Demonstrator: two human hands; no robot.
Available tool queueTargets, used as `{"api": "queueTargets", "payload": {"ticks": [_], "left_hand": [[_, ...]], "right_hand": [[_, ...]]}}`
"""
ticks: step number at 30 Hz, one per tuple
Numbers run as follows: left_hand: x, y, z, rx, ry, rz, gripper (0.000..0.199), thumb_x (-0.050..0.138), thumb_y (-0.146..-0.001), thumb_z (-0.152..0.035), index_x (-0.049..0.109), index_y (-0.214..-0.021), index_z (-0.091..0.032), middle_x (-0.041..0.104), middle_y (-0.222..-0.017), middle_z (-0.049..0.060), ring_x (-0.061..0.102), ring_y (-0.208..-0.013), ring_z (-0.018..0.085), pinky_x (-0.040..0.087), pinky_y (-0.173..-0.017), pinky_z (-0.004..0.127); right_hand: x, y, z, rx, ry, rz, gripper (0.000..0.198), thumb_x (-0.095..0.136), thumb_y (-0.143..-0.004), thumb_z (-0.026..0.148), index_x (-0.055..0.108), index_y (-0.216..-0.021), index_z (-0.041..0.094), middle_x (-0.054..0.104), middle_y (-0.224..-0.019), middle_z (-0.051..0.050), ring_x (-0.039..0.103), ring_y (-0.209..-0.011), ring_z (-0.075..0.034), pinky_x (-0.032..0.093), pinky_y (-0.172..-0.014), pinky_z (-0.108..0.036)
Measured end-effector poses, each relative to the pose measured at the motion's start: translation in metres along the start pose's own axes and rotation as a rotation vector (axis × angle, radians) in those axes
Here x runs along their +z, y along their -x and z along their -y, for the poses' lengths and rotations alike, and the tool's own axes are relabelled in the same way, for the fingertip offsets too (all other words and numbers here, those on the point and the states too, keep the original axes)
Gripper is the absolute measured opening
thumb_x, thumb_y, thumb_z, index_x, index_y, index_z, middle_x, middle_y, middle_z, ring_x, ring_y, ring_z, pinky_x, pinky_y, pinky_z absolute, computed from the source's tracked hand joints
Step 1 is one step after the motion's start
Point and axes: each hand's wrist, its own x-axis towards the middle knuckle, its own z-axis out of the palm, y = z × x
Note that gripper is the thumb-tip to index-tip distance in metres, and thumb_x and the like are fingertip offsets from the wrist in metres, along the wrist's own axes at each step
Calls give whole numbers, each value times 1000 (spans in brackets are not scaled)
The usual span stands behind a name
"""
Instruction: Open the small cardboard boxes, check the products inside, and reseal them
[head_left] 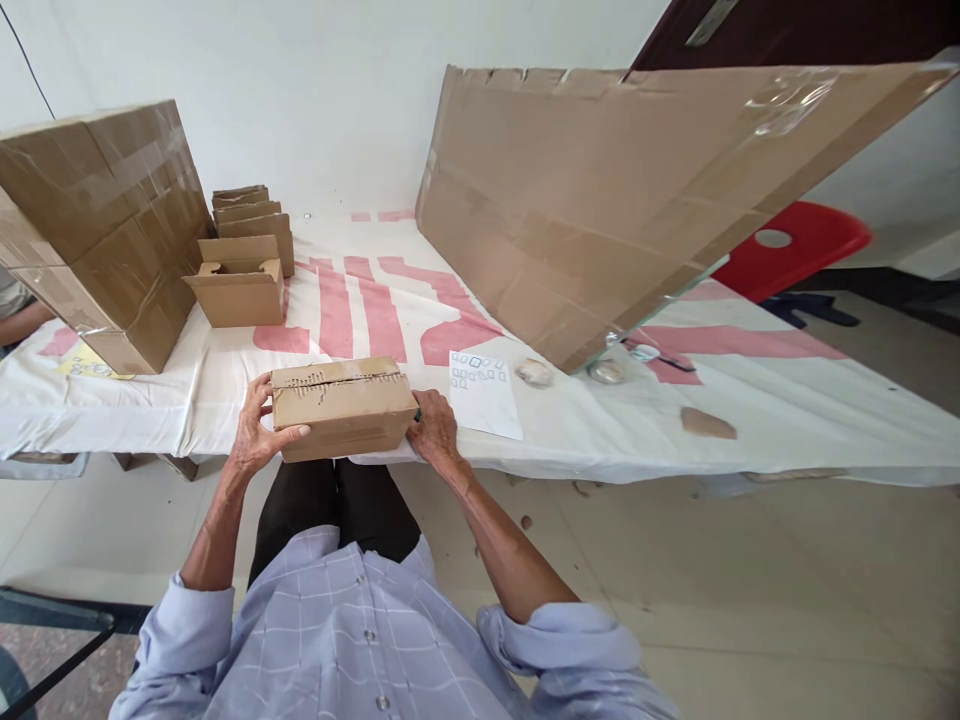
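A closed cardboard box [349, 412] lies at the table's front edge, with a rough, torn-looking seam along its top. Around its left end is my left hand [257, 430], thumb on the front face and fingers at the side. My right hand [435, 430] is curled against the right end of the box. A small dark green bit shows at its fingertips; the rest is hidden. Just right of that hand, a white sheet of paper [486, 395] with rows of small drawn marks lies flat.
Small open cartons [240, 300] stand in a row at back left, beside a big taped stack of boxes [112, 220]. A large cardboard sheet [585, 200] leans at right. Tape rolls [606, 371] and a cardboard scrap [709, 423] lie on the table. Behind is a red chair [802, 250].
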Motion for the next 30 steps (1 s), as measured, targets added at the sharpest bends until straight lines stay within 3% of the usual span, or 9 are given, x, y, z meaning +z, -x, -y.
{"api": "queueTargets", "payload": {"ticks": [30], "left_hand": [[0,1,-1,-8,-6,-3,77,98,-68,-71,71,-126,-28,50,-166,16,56,-154,44,62,-110,58]], "right_hand": [[0,1,3,-3,-24,-31,31,58,-90,23,72,-117,20,66,-106,-13,54,-101,-32,44,-85,-41]]}}
